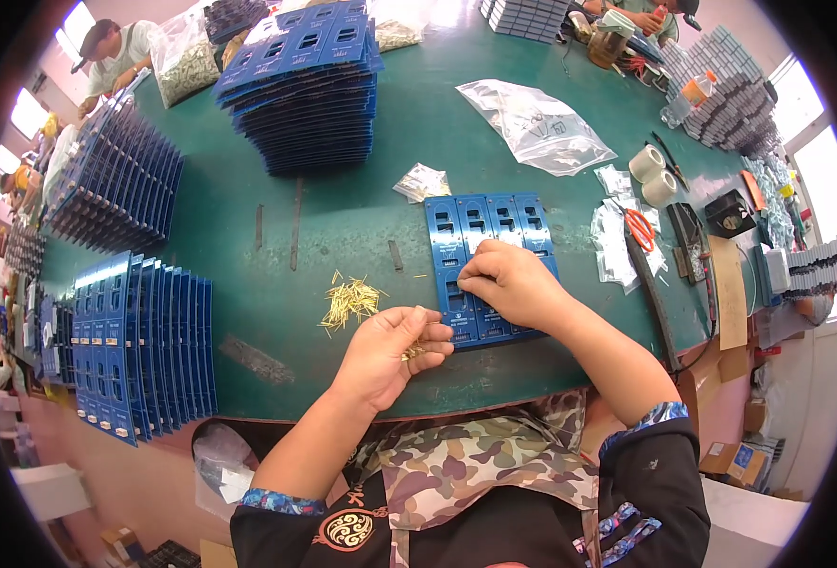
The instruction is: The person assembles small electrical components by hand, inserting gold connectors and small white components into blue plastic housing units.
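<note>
1. We see the left hand (390, 352) curled around a small bunch of thin gold pins (413, 351) near the front edge of the green counter (343, 213). Its fingers are closed on them, and some tips poke out toward the right.
2. The right hand (510, 282) rests on the blue slotted panel (487, 265) lying flat just ahead, fingertips pinched together at its left part. We cannot tell whether a pin sits between them.
3. We judge the main risk to be pins slipping from the loose left grip; they are slender and smooth and could roll off the near edge.
4. The loose pile of gold pins (350, 301) lies scattered just left of the panel, so a sweep of the forearm could scatter it further.
5. The panel looks like rigid, glossy plastic with rectangular cut-outs; pressing at one side might shift it on the smooth surface.
6. Stacks of blue panels (144, 346) stand on edge to the left, and a crinkled clear plastic bag (537, 128) lies beyond.
</note>
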